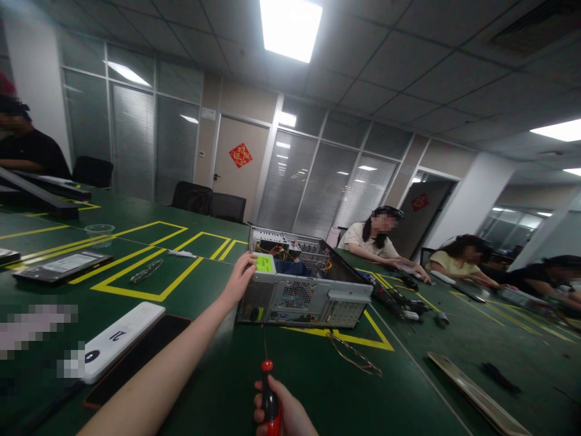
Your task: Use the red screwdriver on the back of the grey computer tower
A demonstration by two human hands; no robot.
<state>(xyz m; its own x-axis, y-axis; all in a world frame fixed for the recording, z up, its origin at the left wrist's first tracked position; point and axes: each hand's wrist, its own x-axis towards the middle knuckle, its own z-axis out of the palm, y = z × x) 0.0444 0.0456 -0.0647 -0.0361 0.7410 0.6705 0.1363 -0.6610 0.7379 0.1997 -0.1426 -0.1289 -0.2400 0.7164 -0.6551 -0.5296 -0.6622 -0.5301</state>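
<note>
An open desktop computer case (pixel 347 289) lies on the green table, its vented rear panel facing me and wires showing inside. My left hand (pixel 239 280) is curled over its near left corner, gripping the edge beside the power supply with a yellow-green label (pixel 264 263). Low in the middle of the view, my right hand (pixel 288 407) is closed around the red and black handle of a screwdriver (pixel 269 387). The thin shaft points away from me, its tip close to the bottom edge of the rear panel; I cannot tell whether they touch.
Left are a hard drive (pixel 63 266), a clear plastic cup (pixel 100 235), a white device marked 21 (pixel 124 339) and a dark flat slab (pixel 140 357). Glasses (pixel 354 354) lie before the case, dark cables and parts (pixel 397 300) right of it. Several people sit around the table.
</note>
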